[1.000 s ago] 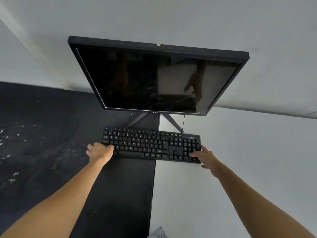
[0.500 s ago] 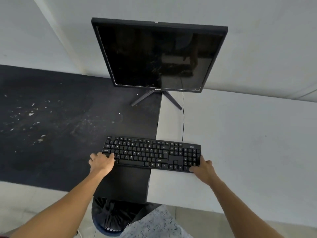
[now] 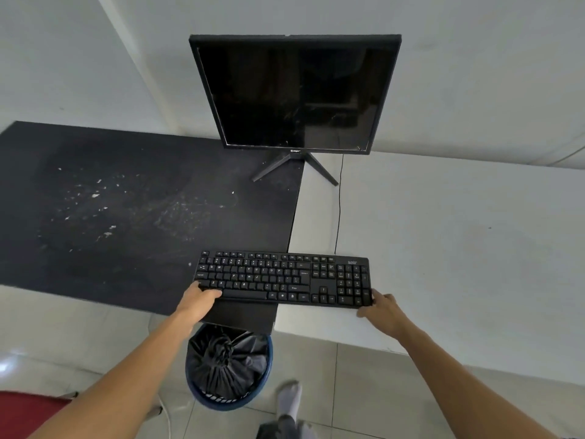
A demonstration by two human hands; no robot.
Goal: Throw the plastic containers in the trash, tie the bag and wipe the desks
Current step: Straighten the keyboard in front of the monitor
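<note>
- Fingers point(image 3: 211, 293) of my left hand point(image 3: 198, 301) curl over the near-left corner of the keyboard point(image 3: 285, 278), gripping it.
- My right hand point(image 3: 381, 309) grips the near-right corner the same way.
- Keyboard's long axis runs left to right, keys up, straddling the seam between the black worktop point(image 3: 126, 264) and the white worktop point(image 3: 443, 248).
- Pale crumbs point(image 3: 95, 195) lie scattered on the black worktop.
- Behind the keyboard, the monitor point(image 3: 294, 93) stands upright, its screen facing me.
- Under the worktops' near edge, the black bag point(image 3: 226, 362) sits tied, knot upward, in the blue bin point(image 3: 218, 403) on the floor.
</note>
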